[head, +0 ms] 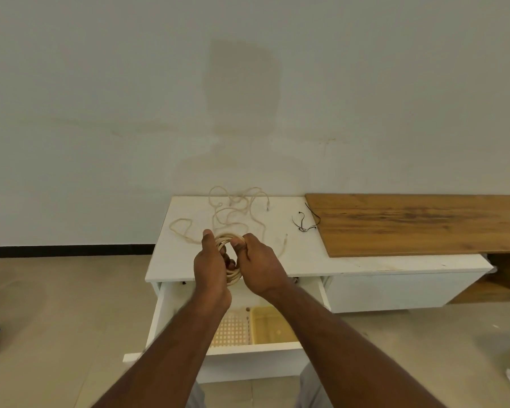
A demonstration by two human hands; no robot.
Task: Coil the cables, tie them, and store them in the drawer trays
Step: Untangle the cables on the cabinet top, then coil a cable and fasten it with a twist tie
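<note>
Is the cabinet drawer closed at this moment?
No, the drawer is pulled out below both hands, with a yellow tray visible inside it.

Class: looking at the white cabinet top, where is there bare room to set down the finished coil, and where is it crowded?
Bare: the cabinet top front right, between the loose cable, the black ties and the wooden board; also its front left corner. Crowded: the back middle, under the loose cable, and where both hands hold the coil.
</note>
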